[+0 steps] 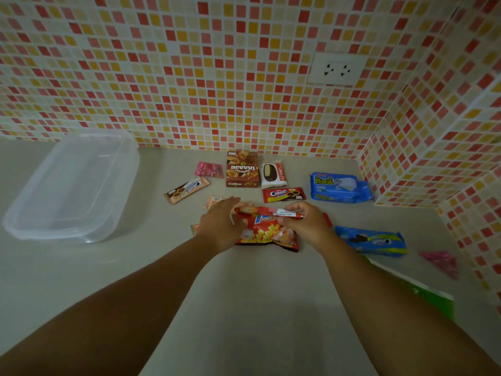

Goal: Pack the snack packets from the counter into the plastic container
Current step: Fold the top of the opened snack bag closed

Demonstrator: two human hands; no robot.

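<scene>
Right hand (303, 222) fingers pinching top edge of red potato snack bag (267, 229) at frame centre; left hand (221, 225) fingers curling around bag's left side. Clear plastic container (73, 185) sitting at left of frame, well apart. Other packets lying around on counter (244, 294).

Two bare forearms are seen, one from the near left and one from the near right. No sleeves, watch, bracelet or glove are worn on them. The left hand (219, 226) and the right hand (303, 226) are bare as well, and no rings can be made out on the visible fingers.
</scene>
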